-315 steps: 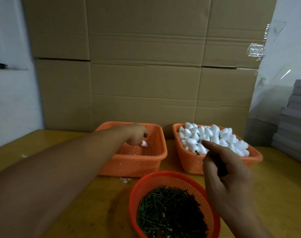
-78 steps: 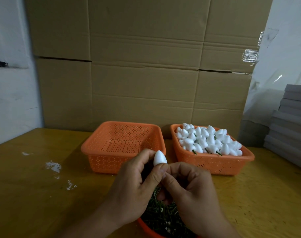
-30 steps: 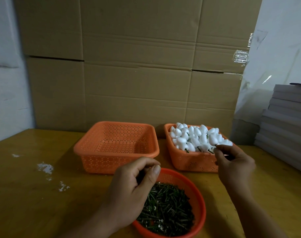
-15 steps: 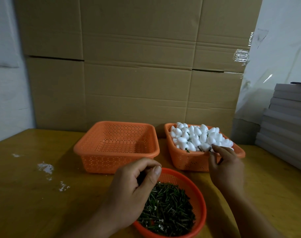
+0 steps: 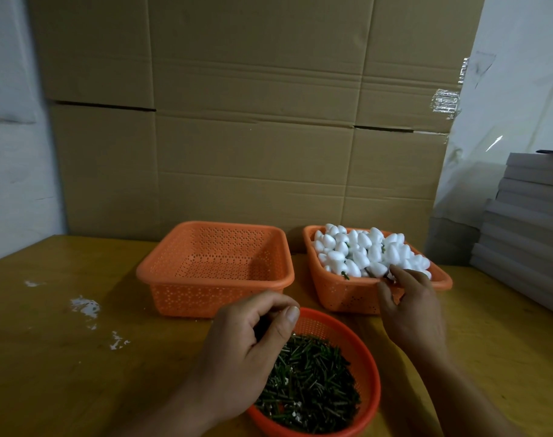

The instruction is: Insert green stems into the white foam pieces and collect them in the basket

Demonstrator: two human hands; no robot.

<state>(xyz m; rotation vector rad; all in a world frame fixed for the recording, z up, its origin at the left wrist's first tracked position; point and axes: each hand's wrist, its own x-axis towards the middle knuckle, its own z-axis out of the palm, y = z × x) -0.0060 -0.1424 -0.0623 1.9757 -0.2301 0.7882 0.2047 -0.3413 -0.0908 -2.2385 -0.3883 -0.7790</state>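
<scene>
Since half a second ago the right hand (image 5: 409, 305) has slid a little further over the near rim of the right basket (image 5: 341, 294), and its fingertips (image 5: 395, 274) now pinch at the edge of the white foam pieces (image 5: 368, 252) heaped there. A second ago it held a stemmed piece just above that heap, so I judge one more finished piece is being set down and the cycle is about to restart. Whether the fingers have let go yet I cannot tell; they are curled close on something small and dark, seemingly a stem end.

Nearer the person, the left hand (image 5: 246, 348) hovers over the round basket (image 5: 371, 367), thumb and forefinger curled together; anything pinched between them is hidden. Directly beneath it lie the green stems (image 5: 316, 386), far too many to count.

Counts: three orange baskets; foam pieces in the dozens, all in the right one. Ahead of the left hand, the left basket (image 5: 215, 269) holds no foam that I can see.
</scene>
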